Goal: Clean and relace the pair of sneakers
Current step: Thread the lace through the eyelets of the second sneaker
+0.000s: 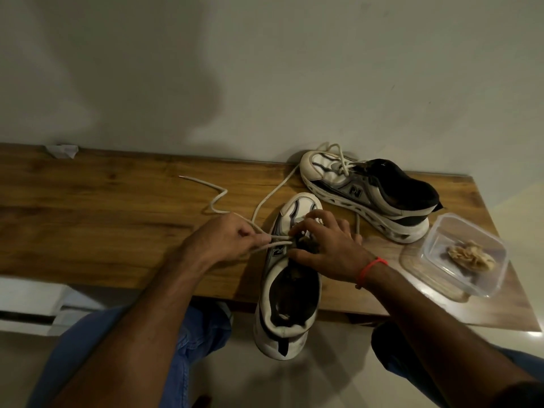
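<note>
white lace [219, 198] pinched in left hand [226, 240] at frame centre, right hand [326, 245] fingers spread, pressing near sneaker [290, 278], wooden table [117, 216]

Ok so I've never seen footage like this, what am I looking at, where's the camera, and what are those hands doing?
The camera sits on a person's head, looking down at their own two bare hands; there is no machine. They sit at a wooden table. The left hand pinches a white shoelace and the right hand rests on the near sneaker, whose heel hangs over the table's edge. A second sneaker lies on its side behind it, loosely laced. To the right is a clear plastic container holding a crumpled cloth.
</note>
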